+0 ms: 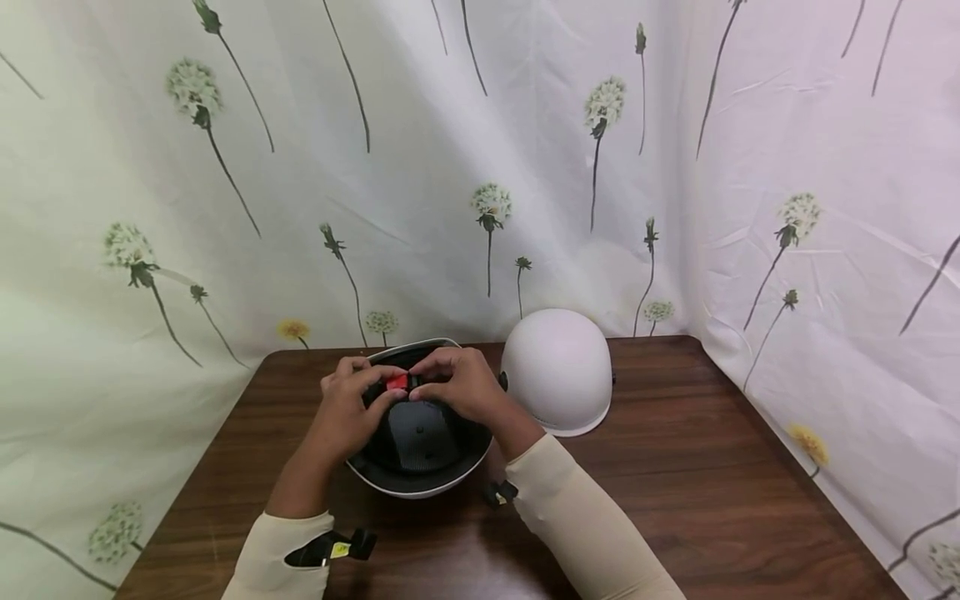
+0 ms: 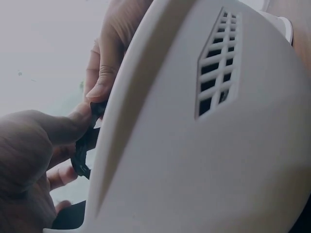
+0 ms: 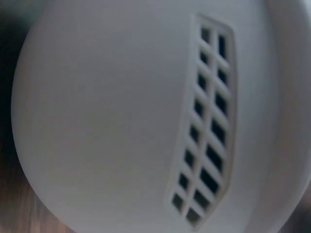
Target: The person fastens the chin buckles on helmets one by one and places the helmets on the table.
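A white helmet (image 1: 431, 493) lies upside down on the table, its black lining (image 1: 422, 437) facing up. Over its opening, the left hand (image 1: 347, 408) pinches the red part of a chin strap buckle (image 1: 397, 382) between thumb and index finger. From the other side, the right hand (image 1: 467, 387) pinches the black part of this buckle, and the two hands' fingertips nearly meet. In the left wrist view the dark strap (image 2: 81, 150) runs between the fingers beside the shell (image 2: 160, 145). Vent slots (image 3: 209, 131) in the shell show in the right wrist view, where the hand is out of sight.
A second white helmet (image 1: 558, 371) stands dome up at the back of the brown wooden table (image 1: 697, 467), just right of the right hand. Behind the table hangs a pale curtain (image 1: 420, 167) printed with dandelions. Both forearms wear cream sleeves (image 1: 592, 525) with small wrist-mounted devices.
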The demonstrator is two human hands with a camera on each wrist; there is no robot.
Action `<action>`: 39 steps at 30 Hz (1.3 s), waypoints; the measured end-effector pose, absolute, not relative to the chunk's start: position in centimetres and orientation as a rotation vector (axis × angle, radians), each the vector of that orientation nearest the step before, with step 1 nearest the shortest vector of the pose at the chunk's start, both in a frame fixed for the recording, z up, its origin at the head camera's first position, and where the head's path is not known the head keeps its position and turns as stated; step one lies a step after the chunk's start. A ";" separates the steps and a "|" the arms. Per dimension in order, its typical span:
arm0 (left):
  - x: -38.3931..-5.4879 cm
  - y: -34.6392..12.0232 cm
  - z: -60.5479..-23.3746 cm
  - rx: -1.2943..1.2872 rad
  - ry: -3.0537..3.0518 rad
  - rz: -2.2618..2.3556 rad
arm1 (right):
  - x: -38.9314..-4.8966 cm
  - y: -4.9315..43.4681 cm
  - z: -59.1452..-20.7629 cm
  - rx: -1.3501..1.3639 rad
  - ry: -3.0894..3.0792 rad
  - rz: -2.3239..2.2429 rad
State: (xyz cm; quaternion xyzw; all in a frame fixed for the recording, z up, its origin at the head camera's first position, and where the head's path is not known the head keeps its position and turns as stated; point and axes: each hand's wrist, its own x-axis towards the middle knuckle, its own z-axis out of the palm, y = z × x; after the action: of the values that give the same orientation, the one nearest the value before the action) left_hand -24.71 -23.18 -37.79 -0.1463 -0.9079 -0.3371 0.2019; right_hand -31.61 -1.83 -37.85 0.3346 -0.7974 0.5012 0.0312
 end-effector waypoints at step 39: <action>-23.0 -25.3 -38.0 -0.481 -2.561 -0.787 | -31.5 2.8 -40.2 1.013 -2.292 1.529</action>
State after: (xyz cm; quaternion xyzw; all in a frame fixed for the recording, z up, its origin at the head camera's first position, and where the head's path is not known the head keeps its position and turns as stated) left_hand -22.96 -25.31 -38.04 -0.1730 -0.9201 -0.2829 0.2083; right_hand -31.51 2.75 -40.18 0.3433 -0.7767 0.5180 0.1029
